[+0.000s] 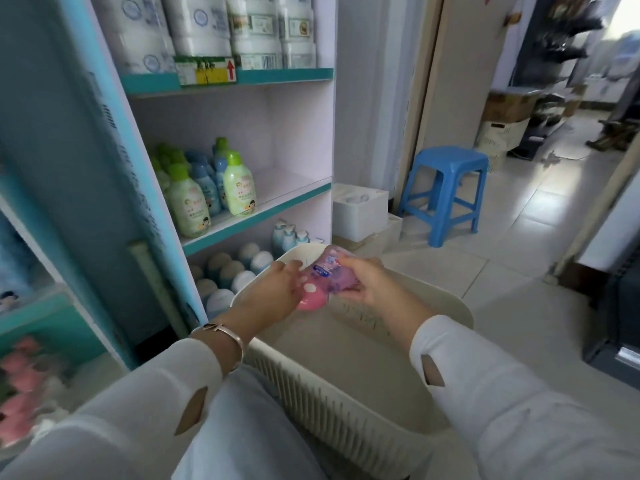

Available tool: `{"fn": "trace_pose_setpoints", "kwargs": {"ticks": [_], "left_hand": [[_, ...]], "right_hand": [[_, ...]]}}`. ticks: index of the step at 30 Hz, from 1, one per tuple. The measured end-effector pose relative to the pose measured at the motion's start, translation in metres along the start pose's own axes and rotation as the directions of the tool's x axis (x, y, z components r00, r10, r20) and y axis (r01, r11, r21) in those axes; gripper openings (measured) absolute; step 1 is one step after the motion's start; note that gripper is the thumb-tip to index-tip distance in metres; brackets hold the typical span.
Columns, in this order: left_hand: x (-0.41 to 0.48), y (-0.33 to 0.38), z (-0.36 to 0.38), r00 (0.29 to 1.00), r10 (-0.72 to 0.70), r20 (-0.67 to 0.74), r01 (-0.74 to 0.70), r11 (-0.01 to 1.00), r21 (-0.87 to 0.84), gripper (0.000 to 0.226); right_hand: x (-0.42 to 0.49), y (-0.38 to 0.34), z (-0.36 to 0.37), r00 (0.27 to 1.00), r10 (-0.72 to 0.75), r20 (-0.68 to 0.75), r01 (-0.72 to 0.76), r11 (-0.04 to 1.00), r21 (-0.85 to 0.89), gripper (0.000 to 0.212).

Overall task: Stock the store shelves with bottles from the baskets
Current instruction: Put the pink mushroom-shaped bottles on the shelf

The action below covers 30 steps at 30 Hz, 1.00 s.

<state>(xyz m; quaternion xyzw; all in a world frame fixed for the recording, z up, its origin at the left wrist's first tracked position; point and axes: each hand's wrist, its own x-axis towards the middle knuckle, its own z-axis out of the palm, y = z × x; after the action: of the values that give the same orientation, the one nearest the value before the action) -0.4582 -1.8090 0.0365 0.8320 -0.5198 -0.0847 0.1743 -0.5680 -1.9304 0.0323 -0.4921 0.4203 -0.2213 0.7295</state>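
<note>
Both hands hold one pink-purple bottle [325, 278] with a pink spotted cap above the far end of a cream plastic basket [346, 403]. My left hand [273, 292] grips the cap end and my right hand [367, 282] grips the body. The basket's visible inside shows no other bottles. The white shelf unit [298, 188] stands just left of the basket. Its middle shelf carries green-capped and blue bottles [207, 188] on the left side. The bottom shelf holds several round-capped bottles [232, 271].
The top shelf carries white tubs [221, 26]. A blue stool [446, 192] and a white box [360, 209] stand on the tiled floor to the right. Pink items [20, 386] lie blurred at the lower left. Boxes sit farther back by the doorway.
</note>
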Motion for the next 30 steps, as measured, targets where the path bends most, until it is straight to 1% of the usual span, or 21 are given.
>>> {"fn": "trace_pose_setpoints", "kwargs": {"ticks": [2,3,4,5,6,7,9,10,11,14,16,17,20,21,22,23,24,25,27,28,30], "left_hand": [[-0.004,0.004,-0.014,0.992,-0.111,-0.060,0.100,0.983,-0.156,0.062],[-0.005,0.006,-0.020,0.979,-0.193,-0.059,0.168,0.943,-0.286,0.069],[-0.007,0.007,-0.026,0.963,-0.267,-0.034,0.224,0.865,-0.448,0.072],[-0.008,0.010,-0.030,0.952,-0.307,0.014,0.252,0.755,-0.605,0.068],[-0.010,0.013,-0.034,0.951,-0.303,0.065,0.256,0.649,-0.716,0.060],[-0.011,0.016,-0.038,0.957,-0.275,0.095,0.243,0.577,-0.780,0.051],[-0.012,0.020,-0.047,0.967,-0.247,0.061,0.167,0.436,-0.884,0.028],[-0.013,0.021,-0.054,0.964,-0.266,0.014,0.113,0.359,-0.926,0.018],[-0.014,0.021,-0.062,0.953,-0.300,-0.039,0.056,0.304,-0.951,0.016],[-0.021,0.019,-0.088,0.914,-0.367,-0.171,-0.096,0.213,-0.972,0.034],[-0.028,0.016,-0.104,0.884,-0.412,-0.222,-0.149,0.202,-0.968,0.038],[-0.031,0.012,-0.112,0.864,-0.438,-0.248,-0.165,0.217,-0.962,0.041],[-0.043,0.000,-0.136,0.832,-0.433,-0.346,-0.217,0.320,-0.923,0.050],[-0.048,-0.004,-0.144,0.824,-0.417,-0.382,-0.246,0.344,-0.906,0.050],[-0.055,-0.008,-0.151,0.812,-0.400,-0.424,-0.284,0.364,-0.887,0.048],[-0.061,-0.012,-0.159,0.793,-0.381,-0.475,-0.325,0.394,-0.860,0.046],[-0.068,-0.015,-0.167,0.770,-0.364,-0.523,-0.359,0.430,-0.828,0.046],[-0.074,-0.021,-0.176,0.748,-0.350,-0.565,-0.381,0.470,-0.796,0.050],[-0.087,-0.033,-0.193,0.710,-0.307,-0.634,-0.400,0.565,-0.722,0.060],[-0.095,-0.038,-0.200,0.696,-0.285,-0.659,-0.399,0.609,-0.685,0.064],[-0.111,-0.050,-0.216,0.667,-0.264,-0.697,-0.405,0.656,-0.637,0.064]], "right_hand": [[-0.006,-0.006,0.005,0.999,-0.001,-0.050,0.010,0.982,0.186,0.026],[-0.010,-0.010,0.009,0.999,0.004,-0.048,0.010,0.956,0.294,0.018],[-0.015,-0.014,0.013,1.000,0.005,-0.029,0.007,0.918,0.396,0.014],[-0.020,-0.019,0.019,1.000,-0.002,-0.001,0.002,0.880,0.475,0.013],[-0.024,-0.023,0.025,1.000,-0.014,0.028,-0.003,0.851,0.525,0.015],[-0.029,-0.027,0.031,0.998,-0.025,0.058,-0.011,0.836,0.548,0.018],[-0.037,-0.033,0.041,0.991,-0.043,0.125,-0.025,0.869,0.495,0.027],[-0.040,-0.034,0.045,0.986,-0.045,0.160,-0.027,0.907,0.420,0.032],[-0.041,-0.034,0.048,0.980,-0.041,0.197,-0.028,0.942,0.336,0.035],[-0.048,-0.034,0.061,0.944,-0.036,0.329,-0.008,0.992,0.130,0.045],[-0.054,-0.035,0.073,0.908,-0.049,0.416,0.028,0.998,0.056,0.051],[-0.058,-0.036,0.079,0.891,-0.055,0.451,0.042,0.998,0.040,0.052],[-0.072,-0.039,0.099,0.854,-0.069,0.515,0.075,0.997,0.010,0.036],[-0.077,-0.042,0.106,0.844,-0.078,0.530,0.094,0.996,-0.003,0.034],[-0.081,-0.046,0.114,0.837,-0.106,0.536,0.137,0.990,-0.018,0.036],[-0.084,-0.049,0.125,0.835,-0.164,0.526,0.216,0.976,-0.040,0.041],[-0.087,-0.054,0.135,0.831,-0.249,0.498,0.326,0.943,-0.073,0.046],[-0.092,-0.060,0.148,0.809,-0.347,0.474,0.448,0.886,-0.116,0.051],[-0.103,-0.073,0.176,0.716,-0.504,0.484,0.647,0.738,-0.189,0.054],[-0.110,-0.080,0.191,0.668,-0.542,0.510,0.709,0.673,-0.213,0.052],[-0.125,-0.094,0.220,0.601,-0.577,0.553,0.779,0.577,-0.244,0.048]]}}
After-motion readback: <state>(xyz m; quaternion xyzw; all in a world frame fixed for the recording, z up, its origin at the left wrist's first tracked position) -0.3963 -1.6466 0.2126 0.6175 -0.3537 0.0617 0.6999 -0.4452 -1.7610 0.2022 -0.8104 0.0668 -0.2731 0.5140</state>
